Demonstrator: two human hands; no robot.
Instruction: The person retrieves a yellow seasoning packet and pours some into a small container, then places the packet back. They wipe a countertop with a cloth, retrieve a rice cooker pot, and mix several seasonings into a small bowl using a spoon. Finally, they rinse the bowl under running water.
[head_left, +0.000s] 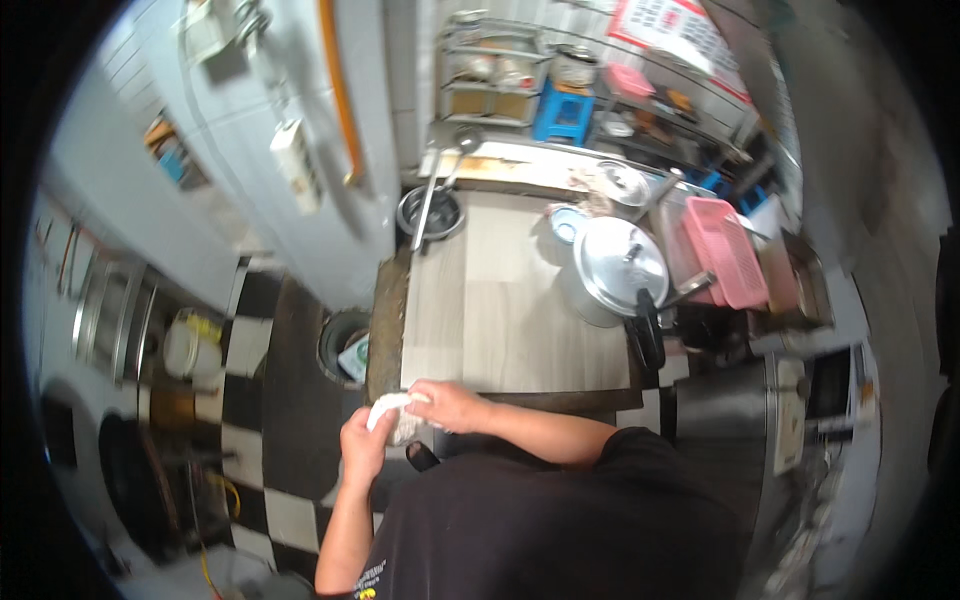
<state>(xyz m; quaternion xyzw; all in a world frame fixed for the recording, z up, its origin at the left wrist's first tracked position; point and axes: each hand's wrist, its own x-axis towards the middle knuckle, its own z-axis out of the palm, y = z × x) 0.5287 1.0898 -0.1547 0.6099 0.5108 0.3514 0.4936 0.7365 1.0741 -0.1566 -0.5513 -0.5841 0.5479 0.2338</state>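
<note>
A whitish cloth (405, 429) is bunched between my two hands, just off the near left corner of the worktable (517, 337). My left hand (364, 442) grips its left side, thumb on top. My right hand (452, 406) pinches the upper right edge of the same cloth. Beyond the hands, a pressure cooker (615, 262) with its lid on stands at the right of the tabletop, its black handle (649, 334) pointing toward me. A metal bowl (442, 217) with long-handled ladles sits at the far left corner.
Right of the cooker lies a pink plastic basket (724, 251). A blue lid (568, 223) is behind the cooker. Down left of the table stands an open bin (343, 346) on the checkered floor. A wok (135, 480) is at the far left, and a blue stool (564, 116) at the back.
</note>
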